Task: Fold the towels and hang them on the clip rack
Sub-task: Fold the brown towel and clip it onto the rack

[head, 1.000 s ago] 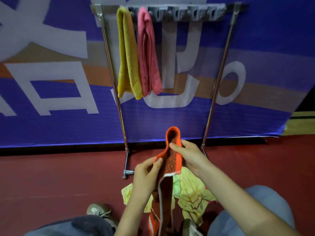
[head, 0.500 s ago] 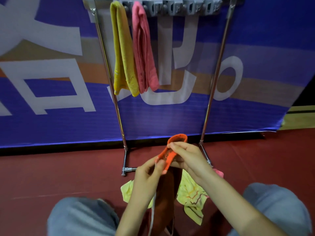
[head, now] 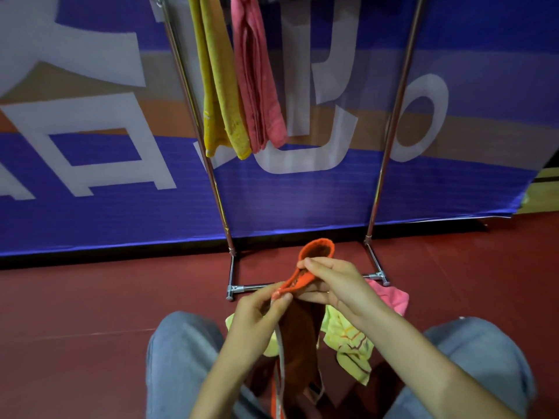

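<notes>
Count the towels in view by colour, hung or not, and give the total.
Mustard yellow: 1, the mustard yellow towel, hanging
Pink: 2, the hanging pink towel and the loose pink towel
Orange: 1, the orange towel
Pale yellow-green: 1, the pale yellow-green towel
Total: 5

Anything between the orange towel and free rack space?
Nothing visible. Left hand and right hand hold the orange towel below the rack; yellow towel and pink towel hang at its left, the rest looks open. Clips are cropped.
</notes>
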A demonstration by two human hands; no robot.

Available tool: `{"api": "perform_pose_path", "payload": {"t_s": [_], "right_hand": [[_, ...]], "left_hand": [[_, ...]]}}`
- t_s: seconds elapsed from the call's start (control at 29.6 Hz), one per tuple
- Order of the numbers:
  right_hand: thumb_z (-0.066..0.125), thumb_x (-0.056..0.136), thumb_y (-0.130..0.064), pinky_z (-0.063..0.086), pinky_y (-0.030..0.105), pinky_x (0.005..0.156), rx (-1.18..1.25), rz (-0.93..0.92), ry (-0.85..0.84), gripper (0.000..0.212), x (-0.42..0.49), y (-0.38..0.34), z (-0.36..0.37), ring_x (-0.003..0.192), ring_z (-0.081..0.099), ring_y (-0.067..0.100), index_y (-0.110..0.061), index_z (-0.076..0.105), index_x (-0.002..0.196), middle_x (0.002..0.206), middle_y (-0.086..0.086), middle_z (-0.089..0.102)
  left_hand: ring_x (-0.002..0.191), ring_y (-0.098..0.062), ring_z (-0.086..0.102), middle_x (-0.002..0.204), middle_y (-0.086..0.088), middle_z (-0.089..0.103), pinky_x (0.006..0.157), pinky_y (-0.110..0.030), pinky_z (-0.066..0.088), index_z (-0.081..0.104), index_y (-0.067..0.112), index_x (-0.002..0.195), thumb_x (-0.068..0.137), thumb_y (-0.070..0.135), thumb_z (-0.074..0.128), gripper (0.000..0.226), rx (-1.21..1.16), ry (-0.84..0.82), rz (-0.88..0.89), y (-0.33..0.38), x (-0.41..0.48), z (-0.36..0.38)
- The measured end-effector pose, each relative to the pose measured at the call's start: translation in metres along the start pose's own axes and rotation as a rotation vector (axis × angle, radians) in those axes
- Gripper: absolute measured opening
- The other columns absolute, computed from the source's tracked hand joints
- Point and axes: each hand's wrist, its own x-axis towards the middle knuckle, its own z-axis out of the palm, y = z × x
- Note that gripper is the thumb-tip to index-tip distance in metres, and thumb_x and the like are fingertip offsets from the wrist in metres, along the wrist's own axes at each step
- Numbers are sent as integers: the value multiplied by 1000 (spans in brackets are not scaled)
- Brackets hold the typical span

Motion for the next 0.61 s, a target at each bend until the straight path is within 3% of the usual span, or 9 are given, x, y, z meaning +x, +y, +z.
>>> {"api": "perform_pose_path", "payload": {"t_s": [0.14, 0.24, 0.37, 0.44, 0.51, 0.61], "right_hand": [[48, 92, -19, 58, 28, 59, -66, 21, -49, 18, -6, -5, -7, 53, 65, 16, -7, 59, 84, 56, 6, 63], [47, 92, -26, 56, 25, 54, -252, 18, -92, 18, -15, -12, -18, 47, 61, 15, -10, 55, 91, 52, 3, 58], [50, 91, -24, 45, 19, 41, -559, -1, -159, 10, -22, -20, -40, 37, 54, 11, -15, 52, 95, 49, 1, 54], [51, 91, -19, 41, 17, 41, -684, -50, -173, 6, -24, -21, -52, 35, 51, 8, -16, 53, 86, 43, -5, 52], [54, 89, -16, 42, 19, 46, -743, -99, -139, 12, -24, -22, -64, 39, 50, 6, -16, 54, 77, 43, -7, 49], [64, 80, -27, 44, 16, 64, -782, -226, -56, 15, -23, -18, -77, 61, 52, -1, -27, 56, 67, 70, -5, 49]], "left_hand": [[60, 14, 55, 59, 22, 67, 60, -4, 42, 66, 23, 75, 84, -4, 54, 31, -36, 9, -12, 4, 1, 1], [49, 9, 49, 45, 14, 57, 51, -5, 38, 64, 10, 68, 84, -4, 54, 24, -142, 39, -44, 9, -1, -2], [53, 0, 37, 55, 1, 40, 47, -12, 28, 56, -11, 60, 75, 18, 62, 33, -202, 117, 7, 17, -2, -10], [51, 2, 36, 52, 9, 41, 46, -11, 28, 58, 0, 55, 77, 13, 64, 26, -214, 143, 6, 23, -1, -13], [43, 6, 37, 40, 16, 42, 45, -6, 28, 55, 15, 51, 80, -3, 60, 35, -210, 161, 1, 25, 3, -16], [43, 9, 44, 38, 17, 51, 46, -4, 34, 59, 15, 55, 80, -8, 56, 34, -186, 145, -24, 21, 6, -21]]}}
